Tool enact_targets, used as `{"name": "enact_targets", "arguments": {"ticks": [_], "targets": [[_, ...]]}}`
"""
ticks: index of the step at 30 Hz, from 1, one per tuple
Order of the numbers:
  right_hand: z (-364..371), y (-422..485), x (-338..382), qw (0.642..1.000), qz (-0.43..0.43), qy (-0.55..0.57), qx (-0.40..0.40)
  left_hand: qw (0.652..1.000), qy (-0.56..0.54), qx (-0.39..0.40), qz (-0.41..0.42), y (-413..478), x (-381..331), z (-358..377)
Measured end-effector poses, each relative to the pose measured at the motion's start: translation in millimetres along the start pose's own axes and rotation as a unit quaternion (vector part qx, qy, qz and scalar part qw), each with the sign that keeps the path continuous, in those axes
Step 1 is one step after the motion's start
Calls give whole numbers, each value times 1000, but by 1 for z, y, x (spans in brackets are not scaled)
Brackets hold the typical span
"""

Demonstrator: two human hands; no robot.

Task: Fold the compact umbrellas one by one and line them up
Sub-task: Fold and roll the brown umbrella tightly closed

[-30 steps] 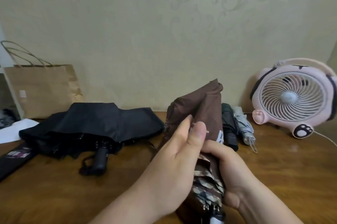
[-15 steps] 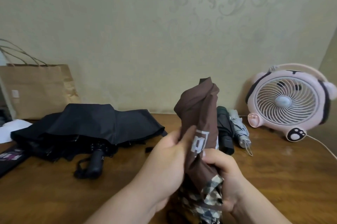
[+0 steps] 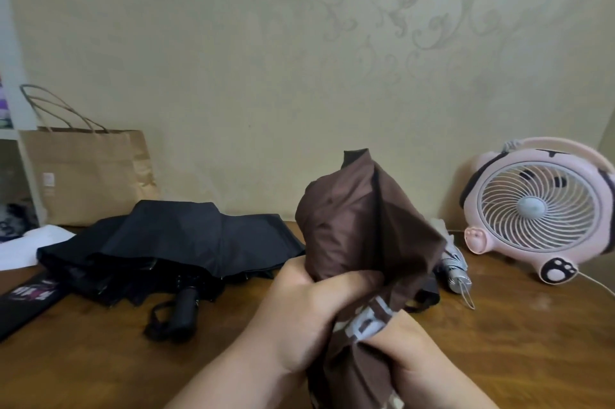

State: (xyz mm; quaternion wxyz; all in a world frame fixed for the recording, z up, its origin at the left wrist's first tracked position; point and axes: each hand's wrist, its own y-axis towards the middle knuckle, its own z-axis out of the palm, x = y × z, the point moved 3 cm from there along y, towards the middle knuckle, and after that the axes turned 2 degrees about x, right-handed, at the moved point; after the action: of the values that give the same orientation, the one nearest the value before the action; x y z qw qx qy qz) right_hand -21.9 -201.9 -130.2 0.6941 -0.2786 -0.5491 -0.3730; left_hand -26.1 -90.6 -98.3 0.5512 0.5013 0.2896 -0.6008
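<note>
A brown compact umbrella [image 3: 359, 225] stands upright in front of me, its cloth bunched and its tip up. My left hand [image 3: 303, 312] grips its middle, thumb wrapped across the cloth. Lower down, my right hand [image 3: 416, 352] holds it near a white printed patch. A black umbrella [image 3: 173, 242] lies half collapsed on the wooden table [image 3: 100, 365] at the left, handle towards me. Behind the brown cloth lie a folded silver-grey umbrella [image 3: 454, 267] and part of a dark folded umbrella [image 3: 429, 290].
A pink desk fan [image 3: 539, 212] stands at the right by the wall, its white cord running off right. A brown paper bag [image 3: 86, 175] leans at the back left, with white paper [image 3: 23, 245] and a black sleeve [image 3: 26, 298] near the left edge.
My left hand has closed round the brown umbrella, thumb now across the cloth. The cloth has spread wider to the right, and the plaid-edged lower part has dropped out of view.
</note>
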Motion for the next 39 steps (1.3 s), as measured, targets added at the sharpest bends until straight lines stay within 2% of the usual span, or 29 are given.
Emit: {"name": "enact_targets", "arguments": {"ticks": [1,2,4,5,8,10,13,16,17,19,21,24,28,32,35,39], "targets": [[6,0,3,998,-18,-55,5,1000,-8,-20,-11,1,2,-5],[7,-1,6,993,-51,-109,-22,999,-7,-35,-22,0,1,-9],[4,-9,12,975,-64,-182,-113,997,-22,-78,-7,2,-6,-19],[5,-15,22,953,-85,-222,-185,994,-25,-103,2,2,-8,-26],[15,-29,54,890,-149,-334,-271,993,-13,-117,7,2,-17,-39],[26,-25,75,878,-135,-366,-277,996,5,-91,1,-3,-23,-38],[48,-7,109,863,-78,-447,-224,999,12,-50,-17,-10,-25,-33],[45,5,139,811,-76,-534,-226,998,-18,-39,-43,-11,-21,-43],[37,6,145,805,-78,-538,-238,997,-36,-30,-53,-11,-20,-50],[23,7,151,823,-62,-505,-251,995,-72,26,-58,-14,-20,-60],[19,9,146,850,-21,-473,-232,989,-112,79,-55,-19,-19,-66],[15,12,134,847,38,-495,-190,975,-177,112,-81,-19,-7,-68],[15,16,136,837,64,-522,-154,971,-168,145,-89,-18,-1,-61],[29,29,151,903,32,-415,-104,970,-154,161,-99,-18,0,-57],[45,44,159,886,38,-460,-55,967,-153,173,-111,-17,2,-55],[43,54,155,891,100,-442,19,965,-152,171,-130,-16,4,-59]]}}
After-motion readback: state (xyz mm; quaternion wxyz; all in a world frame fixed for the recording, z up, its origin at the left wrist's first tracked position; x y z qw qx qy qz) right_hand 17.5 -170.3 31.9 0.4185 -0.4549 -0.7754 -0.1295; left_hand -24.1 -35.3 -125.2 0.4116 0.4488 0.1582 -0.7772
